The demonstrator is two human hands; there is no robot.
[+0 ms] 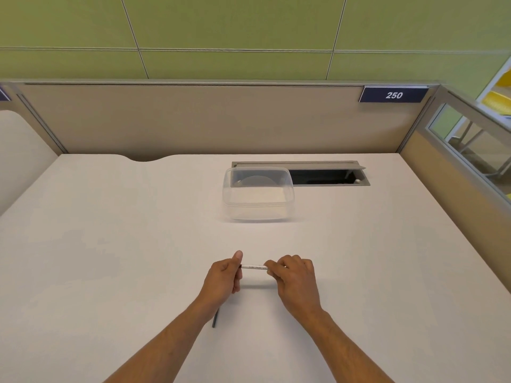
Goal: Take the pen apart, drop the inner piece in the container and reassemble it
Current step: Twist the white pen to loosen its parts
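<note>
A white pen (253, 267) with printed text lies level between both hands, a little above the white table (110, 244). My left hand (225, 277) pinches its left, dark end with the thumb up. Around the right end, my right hand (294, 277) has its fingers closed. A clear plastic container (258, 196) stands open further back, apart from the hands. A thin dark piece (215, 318), half hidden by my left wrist, lies on the table; I cannot tell which pen part it is.
Behind the container a cable slot (329, 176) is sunk into the table, its lid raised. Beige partition walls (193, 120) close the desk at the back and right, with a "250" sign (394, 94). The table's left back edge has a curved notch.
</note>
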